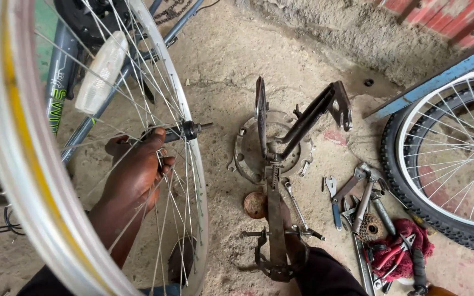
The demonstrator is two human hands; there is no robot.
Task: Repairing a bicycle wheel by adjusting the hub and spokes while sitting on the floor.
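Observation:
A bare silver bicycle wheel rim point(15, 164) fills the left, close to the camera. My left hand point(135, 172) reaches through its spokes and is closed around the hub point(185, 130) at the axle end. A white reflector point(101, 71) sits on the spokes above. My right hand point(291, 222) is low in the middle, mostly hidden behind a rusty metal stand point(274, 203), and seems to grip its long bar. A dark sleeve point(327, 274) leads to it.
A tyred wheel point(445, 164) lies at the right. Spanners point(333, 200), a sprocket point(370, 227) and red-handled pliers on a red rag point(396, 255) lie between. A chainring point(248, 148) and rusty disc point(254, 204) lie by the stand. A grey bicycle frame point(61, 82) stands behind the rim.

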